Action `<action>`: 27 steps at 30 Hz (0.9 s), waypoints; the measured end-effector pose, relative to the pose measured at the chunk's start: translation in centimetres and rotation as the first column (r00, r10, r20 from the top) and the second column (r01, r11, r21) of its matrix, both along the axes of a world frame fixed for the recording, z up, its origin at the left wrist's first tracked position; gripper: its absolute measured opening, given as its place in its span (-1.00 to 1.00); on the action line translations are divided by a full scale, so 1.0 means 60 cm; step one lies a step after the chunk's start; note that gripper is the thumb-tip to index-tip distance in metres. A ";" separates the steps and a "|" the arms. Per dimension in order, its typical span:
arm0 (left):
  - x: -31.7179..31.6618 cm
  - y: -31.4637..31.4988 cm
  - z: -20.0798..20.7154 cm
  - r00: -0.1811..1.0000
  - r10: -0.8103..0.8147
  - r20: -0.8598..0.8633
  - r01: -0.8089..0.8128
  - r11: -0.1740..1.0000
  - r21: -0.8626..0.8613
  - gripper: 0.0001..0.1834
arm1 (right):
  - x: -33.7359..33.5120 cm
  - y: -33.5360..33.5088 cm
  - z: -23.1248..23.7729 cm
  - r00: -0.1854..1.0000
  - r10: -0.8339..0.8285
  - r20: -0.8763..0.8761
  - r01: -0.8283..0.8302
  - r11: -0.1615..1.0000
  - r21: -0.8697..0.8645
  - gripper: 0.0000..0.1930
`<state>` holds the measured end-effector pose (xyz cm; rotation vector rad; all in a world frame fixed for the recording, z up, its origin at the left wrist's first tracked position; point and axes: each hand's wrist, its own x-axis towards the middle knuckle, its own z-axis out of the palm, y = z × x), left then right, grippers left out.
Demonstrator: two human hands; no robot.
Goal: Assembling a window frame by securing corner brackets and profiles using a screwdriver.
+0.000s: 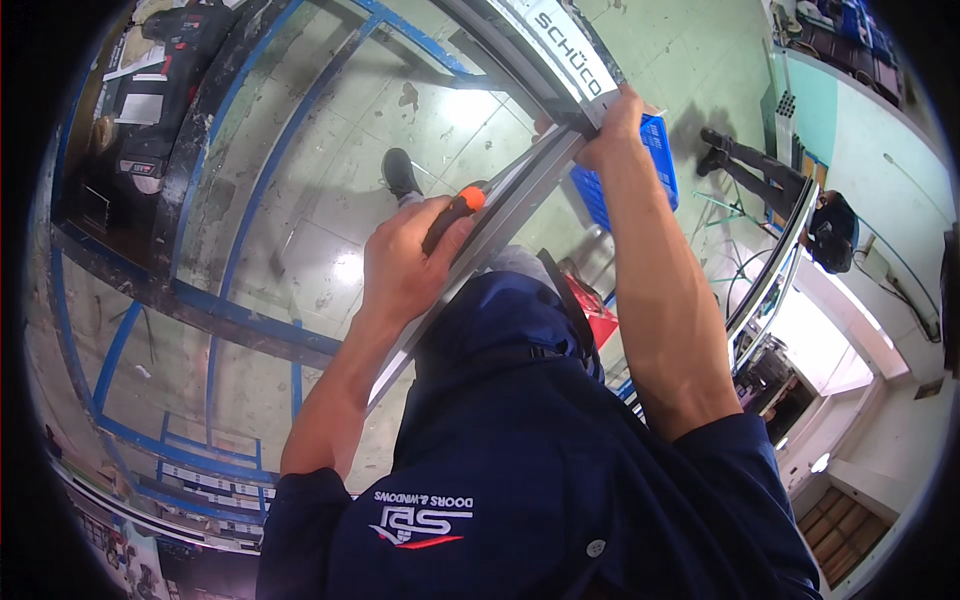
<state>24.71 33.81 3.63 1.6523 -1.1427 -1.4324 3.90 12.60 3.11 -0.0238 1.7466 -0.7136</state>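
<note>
My left hand (405, 255) is closed around a hand tool with a black-and-orange handle (455, 222), held against the inner side of a grey metal profile (510, 205). The tool's working end is not visible, so its exact kind cannot be told. Farther up, my right hand (618, 130) grips the corner where this profile meets a second grey frame piece, which carries a white printed strip (560, 50). Some of its fingers are hidden behind the corner. Together the profiles look like part of a window or door frame, running diagonally across my body.
A blue-edged metal workbench frame (270, 160) stands at left, with a cordless power tool (145, 150) on its dark shelf. Beyond my right hand is a blue plastic crate (655, 160). A red object (595, 315) lies beside my legs. Another person (800, 195) stands at right.
</note>
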 end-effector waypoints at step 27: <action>0.003 0.043 -0.047 0.980 0.140 -0.140 -0.132 0.989 0.067 -0.62 | -0.007 0.052 0.020 0.961 0.231 0.152 -0.224 0.972 -0.066 -0.04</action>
